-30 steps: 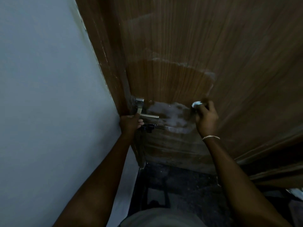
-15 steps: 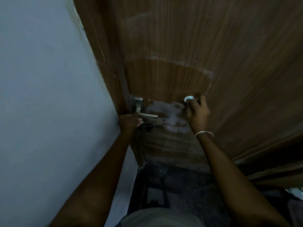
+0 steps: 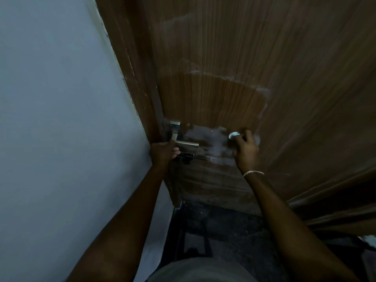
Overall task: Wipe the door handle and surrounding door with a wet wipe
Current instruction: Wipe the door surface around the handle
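Note:
A brown wood-grain door (image 3: 264, 58) fills the upper right of the head view. Its silver lever handle (image 3: 184, 141) sits near the door's left edge, with a dark key or latch (image 3: 188, 157) just below it. My left hand (image 3: 162, 152) grips the door's edge under the handle. My right hand (image 3: 245, 148) presses a balled white wet wipe (image 3: 234, 135) against the door to the right of the handle. A pale smear (image 3: 211, 143) lies between handle and wipe, and a darker wiped patch (image 3: 213, 100) with a whitish rim spreads above it.
A pale grey wall (image 3: 61, 119) takes up the left side. Dark floor (image 3: 223, 231) shows below the door. A wooden ledge or second panel (image 3: 335, 200) juts in at the lower right. A bracelet (image 3: 253, 173) circles my right wrist.
My right hand has slid the wipe leftward along the door toward the handle. My left hand has stayed on the door's edge.

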